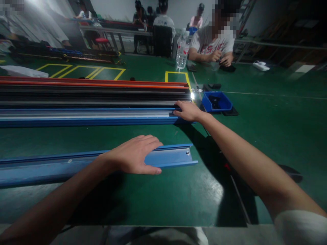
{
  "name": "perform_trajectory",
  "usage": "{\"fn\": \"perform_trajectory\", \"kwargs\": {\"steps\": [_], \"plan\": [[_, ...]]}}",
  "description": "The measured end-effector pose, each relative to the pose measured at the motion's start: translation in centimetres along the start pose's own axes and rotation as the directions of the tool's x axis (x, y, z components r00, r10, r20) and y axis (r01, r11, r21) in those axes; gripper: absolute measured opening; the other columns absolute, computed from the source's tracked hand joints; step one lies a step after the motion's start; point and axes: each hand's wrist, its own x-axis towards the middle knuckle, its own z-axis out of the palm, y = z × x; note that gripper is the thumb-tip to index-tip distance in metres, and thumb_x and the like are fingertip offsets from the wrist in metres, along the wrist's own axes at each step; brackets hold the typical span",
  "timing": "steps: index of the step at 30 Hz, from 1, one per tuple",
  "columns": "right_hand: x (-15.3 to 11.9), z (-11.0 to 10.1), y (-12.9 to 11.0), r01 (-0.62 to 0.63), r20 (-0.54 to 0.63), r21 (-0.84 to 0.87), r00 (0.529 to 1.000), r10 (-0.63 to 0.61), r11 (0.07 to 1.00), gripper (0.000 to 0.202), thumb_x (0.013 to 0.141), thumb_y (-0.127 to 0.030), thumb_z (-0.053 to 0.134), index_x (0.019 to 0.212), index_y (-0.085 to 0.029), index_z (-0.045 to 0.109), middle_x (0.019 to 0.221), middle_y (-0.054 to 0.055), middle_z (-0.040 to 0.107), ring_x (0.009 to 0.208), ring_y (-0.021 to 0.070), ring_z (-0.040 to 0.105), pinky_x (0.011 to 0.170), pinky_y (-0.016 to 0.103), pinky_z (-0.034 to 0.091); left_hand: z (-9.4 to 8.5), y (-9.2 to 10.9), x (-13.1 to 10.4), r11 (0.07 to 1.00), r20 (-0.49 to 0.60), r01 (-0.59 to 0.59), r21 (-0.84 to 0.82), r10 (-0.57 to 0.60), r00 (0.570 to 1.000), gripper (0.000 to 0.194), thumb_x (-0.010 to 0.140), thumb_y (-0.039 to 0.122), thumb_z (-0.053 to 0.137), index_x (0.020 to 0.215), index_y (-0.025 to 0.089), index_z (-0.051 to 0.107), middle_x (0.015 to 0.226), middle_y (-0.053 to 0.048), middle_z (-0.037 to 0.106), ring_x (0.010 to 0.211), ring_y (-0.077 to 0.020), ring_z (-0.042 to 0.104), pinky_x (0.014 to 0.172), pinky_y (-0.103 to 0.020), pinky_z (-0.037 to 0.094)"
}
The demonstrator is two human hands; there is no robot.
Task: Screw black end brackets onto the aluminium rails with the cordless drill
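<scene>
A long blue metal channel rail (pixel 170 157) lies nearest me, its right end showing a small hole. My left hand (pixel 138 153) spans this rail from above, thumb along the near edge and fingers over the far edge. Beyond it is a second blue channel rail (pixel 102 121), side by side with black rails (pixel 102 97) and an orange rail (pixel 102 82). At the right end of that second blue rail, my right hand (pixel 188 111) has its thumb and fingers closed about the far edge. Its other fingers are partly hidden.
A blue bin (pixel 217 102) with black parts stands right of the rail ends. Plastic bottles (pixel 182 51) stand farther back on the green table (pixel 268 129). Across it sits a person (pixel 213 44) with both hands together. Other people sit at tables behind.
</scene>
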Motion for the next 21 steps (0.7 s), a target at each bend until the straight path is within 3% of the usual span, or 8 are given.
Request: {"fn": "perform_trajectory", "kwargs": {"steps": [21], "plan": [[-0.27,-0.37,-0.21,-0.004,0.016,-0.032,1.000,0.005,0.999,0.052,0.107,-0.043,0.056,0.148,-0.011,0.059,0.147,0.022,0.067,0.131,0.0409,0.065,0.108,0.049,0.049,0.21,0.05,0.13,1.000,-0.007,-0.005,-0.010,0.005,1.000,0.074,0.091,0.070,0.070,0.141,0.016,0.063,0.136,-0.014,0.069,0.123,-0.0340,0.065,0.108,-0.047,0.047]]}}
